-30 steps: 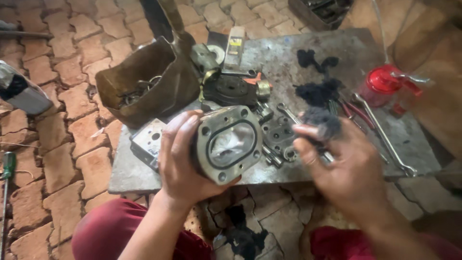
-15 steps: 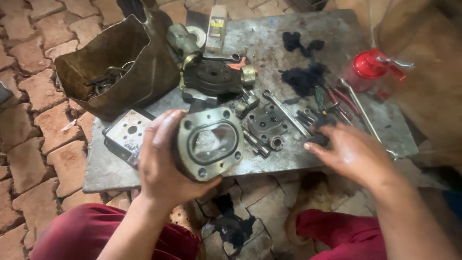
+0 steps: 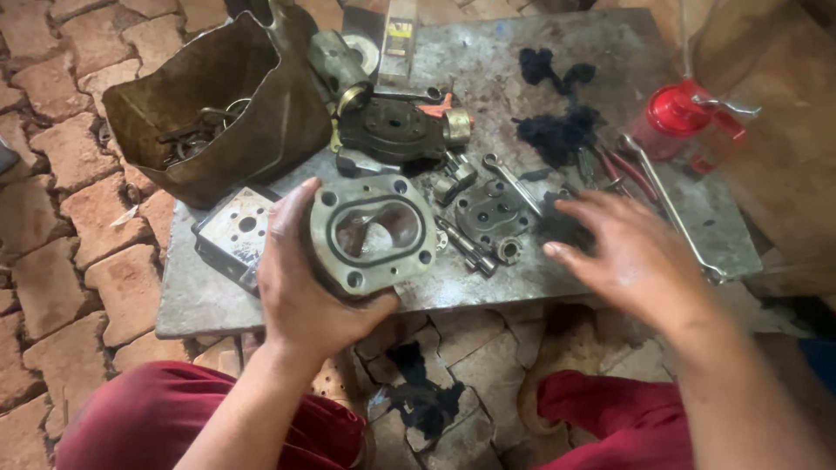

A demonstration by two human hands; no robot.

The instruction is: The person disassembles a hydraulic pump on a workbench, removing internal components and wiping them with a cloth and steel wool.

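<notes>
My left hand (image 3: 296, 287) grips a grey metal pump housing (image 3: 374, 233) with an oval bore and several bolt holes, held upright over the front edge of a steel plate (image 3: 488, 287). My right hand (image 3: 631, 252) hovers with fingers spread above the plate, holding nothing, its fingertips over a dark rag (image 3: 557, 228). Just left of it lie a round metal cover (image 3: 489, 211), a shaft (image 3: 466, 246) and a small bearing (image 3: 509, 251).
A black pump body (image 3: 392, 130) and a square block (image 3: 237, 235) lie on the plate. A worn leather bag (image 3: 218, 113) with tools sits at the back left. A red oil can (image 3: 684, 109), pliers (image 3: 623, 170), a long spanner (image 3: 670, 209) and dark rags (image 3: 557, 130) lie to the right. Brick floor surrounds.
My right hand has let go of the dark rag and opened, dropping lower over the plate. My left hand keeps the housing, now tilted so its bore faces me.
</notes>
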